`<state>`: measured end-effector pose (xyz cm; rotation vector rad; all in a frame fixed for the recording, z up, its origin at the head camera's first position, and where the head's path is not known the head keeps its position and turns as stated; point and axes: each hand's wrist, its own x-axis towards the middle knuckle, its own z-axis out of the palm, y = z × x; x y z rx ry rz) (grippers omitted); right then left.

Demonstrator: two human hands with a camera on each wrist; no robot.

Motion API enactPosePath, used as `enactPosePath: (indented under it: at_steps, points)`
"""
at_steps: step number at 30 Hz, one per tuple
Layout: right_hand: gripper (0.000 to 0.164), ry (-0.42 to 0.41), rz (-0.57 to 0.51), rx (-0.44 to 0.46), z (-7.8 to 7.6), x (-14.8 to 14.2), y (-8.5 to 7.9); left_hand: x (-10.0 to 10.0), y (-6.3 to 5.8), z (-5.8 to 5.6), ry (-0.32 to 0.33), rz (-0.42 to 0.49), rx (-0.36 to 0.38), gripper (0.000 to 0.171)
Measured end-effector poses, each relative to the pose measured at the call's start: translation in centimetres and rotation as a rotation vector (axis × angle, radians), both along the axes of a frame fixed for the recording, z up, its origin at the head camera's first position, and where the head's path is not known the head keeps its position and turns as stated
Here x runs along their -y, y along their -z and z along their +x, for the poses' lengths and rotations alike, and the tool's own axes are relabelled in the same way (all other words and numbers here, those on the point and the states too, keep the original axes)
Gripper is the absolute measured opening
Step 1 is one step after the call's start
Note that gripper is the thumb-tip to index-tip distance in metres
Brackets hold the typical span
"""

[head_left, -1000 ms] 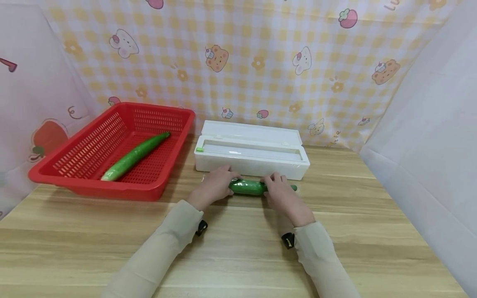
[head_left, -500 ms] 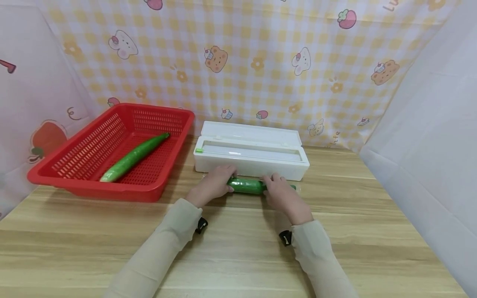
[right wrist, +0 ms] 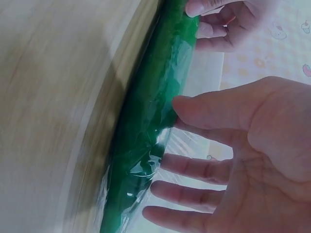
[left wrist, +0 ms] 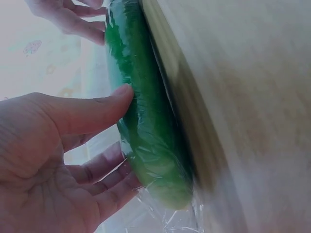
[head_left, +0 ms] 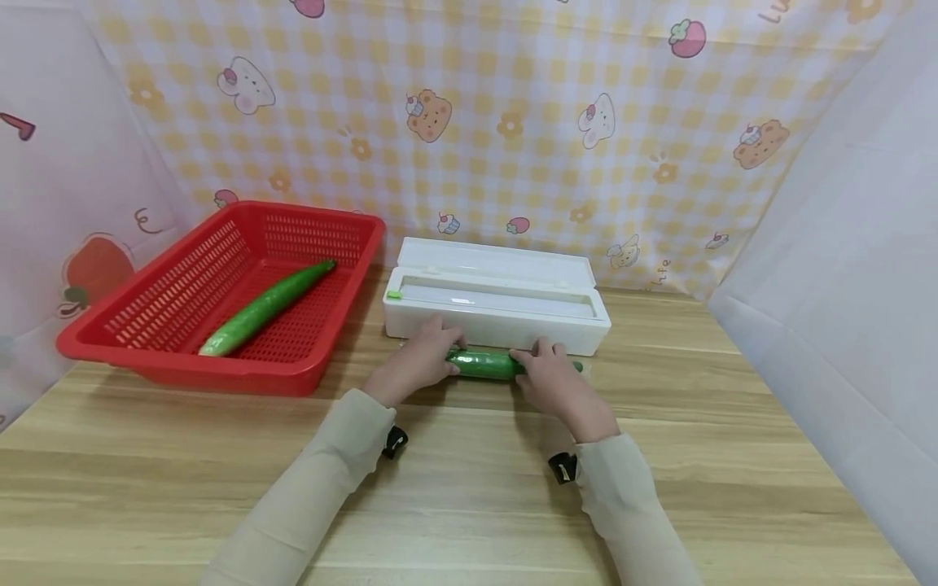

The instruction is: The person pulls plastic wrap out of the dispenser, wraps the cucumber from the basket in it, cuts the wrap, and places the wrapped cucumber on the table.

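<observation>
A green cucumber [head_left: 485,365] wrapped in clear cling film [left wrist: 170,221] lies sideways on the table, close in front of a white box [head_left: 498,330]. Toward its left end, my left hand [head_left: 414,365] holds it, thumb on the near side and fingers on the far side. My right hand [head_left: 553,378] holds it further right; in the right wrist view its thumb touches the film and its fingers [right wrist: 194,167] reach along the far side. Creased film extends past the pale left end of the cucumber in the left wrist view.
The white box has its lid [head_left: 506,260] tipped back and a green slider [head_left: 393,295] at its left end. A red basket [head_left: 315,366] with an unwrapped cucumber [head_left: 267,309] inside stands at the left. Behind hangs a checked curtain [head_left: 528,81].
The wrapped cucumber has shifted very slightly toward the white box, with both hands on it. The left hand's fingers have moved a little forward. Basket and box are as before.
</observation>
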<state>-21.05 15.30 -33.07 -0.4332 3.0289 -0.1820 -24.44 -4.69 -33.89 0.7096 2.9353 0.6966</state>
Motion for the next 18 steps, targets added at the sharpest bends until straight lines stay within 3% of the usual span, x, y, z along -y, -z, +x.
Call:
enactPosePath:
  at_steps: [5, 8, 14, 18]
  points:
    - [0.049, 0.0, 0.015, -0.001, 0.1, 0.1, -0.1, 0.2, -0.4, -0.3, 0.007, 0.004, 0.033, 0.033]
    - [0.051, 0.0, 0.0, 0.003, 0.2, 0.1, -0.2, 0.6, -0.9, -0.8, -0.03, 0.025, 0.008, 0.033]
    - [0.051, -0.032, -0.029, -0.011, 0.6, 0.7, -0.8, 2.3, -2.4, -1.4, -0.29, 0.257, -0.133, 0.03]
    - [0.049, -0.08, -0.037, -0.051, 1.2, 1.3, -1.2, 3.6, -2.4, -1.7, -0.372, 0.361, -0.151, 0.051]
